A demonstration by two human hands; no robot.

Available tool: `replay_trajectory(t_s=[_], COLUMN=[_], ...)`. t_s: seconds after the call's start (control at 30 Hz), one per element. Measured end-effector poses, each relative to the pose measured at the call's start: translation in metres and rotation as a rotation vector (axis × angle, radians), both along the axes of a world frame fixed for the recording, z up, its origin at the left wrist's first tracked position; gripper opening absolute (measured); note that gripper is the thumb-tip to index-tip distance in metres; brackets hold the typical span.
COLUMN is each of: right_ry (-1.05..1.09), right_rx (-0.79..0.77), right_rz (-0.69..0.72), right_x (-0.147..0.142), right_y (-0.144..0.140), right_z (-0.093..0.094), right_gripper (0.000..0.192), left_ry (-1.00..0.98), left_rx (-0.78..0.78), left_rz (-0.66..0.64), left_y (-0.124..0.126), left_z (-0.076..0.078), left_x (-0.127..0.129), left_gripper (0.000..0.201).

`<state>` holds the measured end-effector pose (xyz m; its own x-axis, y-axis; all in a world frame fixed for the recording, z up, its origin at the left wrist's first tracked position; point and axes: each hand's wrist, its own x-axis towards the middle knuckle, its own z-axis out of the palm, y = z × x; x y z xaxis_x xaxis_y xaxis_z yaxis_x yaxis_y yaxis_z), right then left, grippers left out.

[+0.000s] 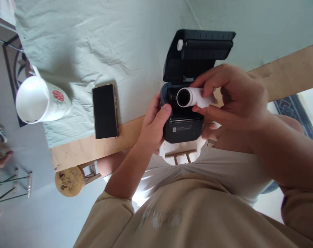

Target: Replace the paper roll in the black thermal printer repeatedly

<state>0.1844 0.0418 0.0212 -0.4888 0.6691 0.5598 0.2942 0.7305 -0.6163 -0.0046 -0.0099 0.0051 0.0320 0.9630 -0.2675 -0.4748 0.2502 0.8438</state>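
The right hand (234,100) is pinching a white paper roll (191,97) over the open printer (183,117). The left hand's (153,125) grip is closing around the printer's side.

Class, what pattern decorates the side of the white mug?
A red flower on the mug, seen in the head view.
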Motion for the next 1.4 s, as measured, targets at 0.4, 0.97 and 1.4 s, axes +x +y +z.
replay_trajectory(t_s=[0.4, 0.97, 1.4], right_ry=[0.015, -0.119, -0.113], right_rx=[0.002, 0.072, 0.061], right_rz=[0.029, 0.018, -0.001], right_x=[0.0013, 0.0003, 0.0005], right_y=[0.001, -0.0011, -0.0011], right_z=[-0.0004, 0.0075, 0.0047], right_gripper=[0.028, 0.019, 0.023], left_ry=[0.038, -0.106, 0.023], left_rx=[-0.041, 0.045, -0.048], left_rz=[-0.009, -0.018, -0.026], left_y=[-0.0005, 0.0004, -0.0008], left_z=[0.0025, -0.003, 0.0021], left_x=[-0.0005, 0.0009, -0.0013], left_gripper=[0.043, 0.027, 0.045])
